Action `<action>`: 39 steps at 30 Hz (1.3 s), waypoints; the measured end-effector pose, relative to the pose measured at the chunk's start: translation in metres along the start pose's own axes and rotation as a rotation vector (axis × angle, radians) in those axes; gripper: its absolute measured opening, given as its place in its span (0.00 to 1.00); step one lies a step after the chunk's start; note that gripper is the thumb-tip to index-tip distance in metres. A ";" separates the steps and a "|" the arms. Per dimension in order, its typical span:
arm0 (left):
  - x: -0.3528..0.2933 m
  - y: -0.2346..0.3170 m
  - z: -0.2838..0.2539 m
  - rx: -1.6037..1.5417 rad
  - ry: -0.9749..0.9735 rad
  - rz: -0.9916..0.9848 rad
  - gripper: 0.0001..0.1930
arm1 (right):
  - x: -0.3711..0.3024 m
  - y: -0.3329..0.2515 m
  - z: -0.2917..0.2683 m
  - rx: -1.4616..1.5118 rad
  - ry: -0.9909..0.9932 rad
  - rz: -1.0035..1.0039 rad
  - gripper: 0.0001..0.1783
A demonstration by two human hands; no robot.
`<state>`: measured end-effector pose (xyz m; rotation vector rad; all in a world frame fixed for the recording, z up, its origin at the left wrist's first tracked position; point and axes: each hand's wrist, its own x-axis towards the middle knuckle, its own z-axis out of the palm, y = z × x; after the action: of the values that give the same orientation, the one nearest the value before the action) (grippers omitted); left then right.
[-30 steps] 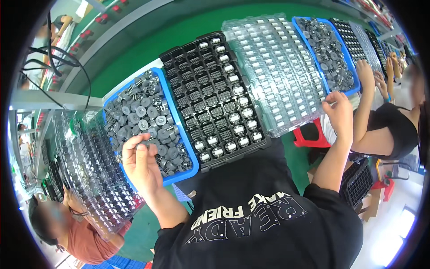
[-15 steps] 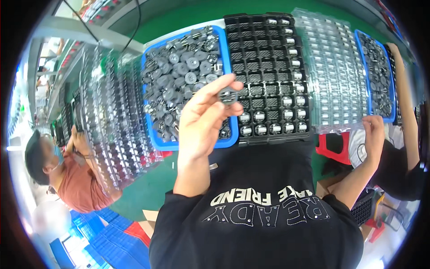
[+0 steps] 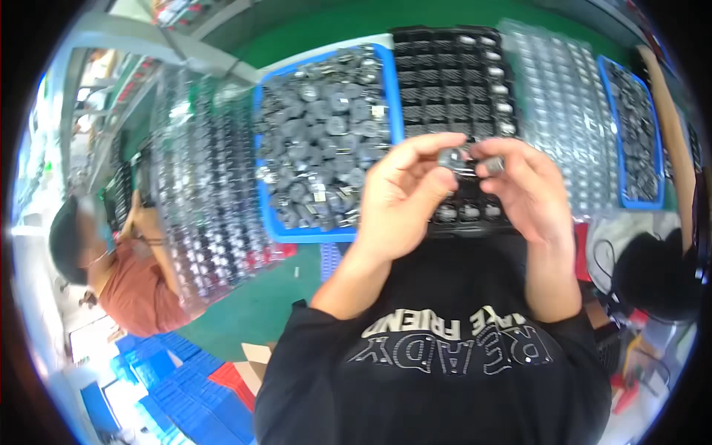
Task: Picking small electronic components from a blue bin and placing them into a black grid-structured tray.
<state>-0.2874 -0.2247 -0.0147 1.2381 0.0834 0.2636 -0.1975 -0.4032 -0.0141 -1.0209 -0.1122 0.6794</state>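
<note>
Well left of the black tray (image 3: 447, 76), I see a stack of clear trays (image 3: 215, 200) dotted with parts. Beside the black tray's left edge sits a blue bin (image 3: 261, 185), heaped with grey round pieces. Over the black tray's near half, the person's left hand (image 3: 399, 196) has its grip closed on a grey round part (image 3: 449, 158), pinched between thumb and fingertips. Also over the black tray, just right of that, the right hand's (image 3: 532, 191) grip is closed on a small silver cylinder (image 3: 495, 165), near the grey part. Right of the black tray lie clear sheets (image 3: 567, 111) of pockets; farther right, a second blue bin (image 3: 642, 205).
</note>
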 end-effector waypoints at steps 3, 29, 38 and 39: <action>-0.005 -0.002 -0.001 -0.065 -0.014 -0.009 0.19 | -0.008 -0.007 0.001 -0.101 -0.153 -0.031 0.18; -0.007 0.024 0.002 -0.158 -0.050 0.068 0.25 | -0.006 -0.006 0.047 -0.698 -0.172 -0.760 0.17; -0.010 0.019 -0.002 -0.139 -0.059 0.093 0.24 | -0.008 -0.005 0.048 -0.792 -0.163 -0.817 0.16; -0.011 0.019 -0.002 -0.140 -0.058 0.094 0.24 | -0.008 -0.005 0.048 -0.793 -0.164 -0.817 0.16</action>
<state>-0.3009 -0.2194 0.0012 1.1104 -0.0429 0.3095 -0.2206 -0.3737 0.0181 -1.5215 -0.9452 -0.0699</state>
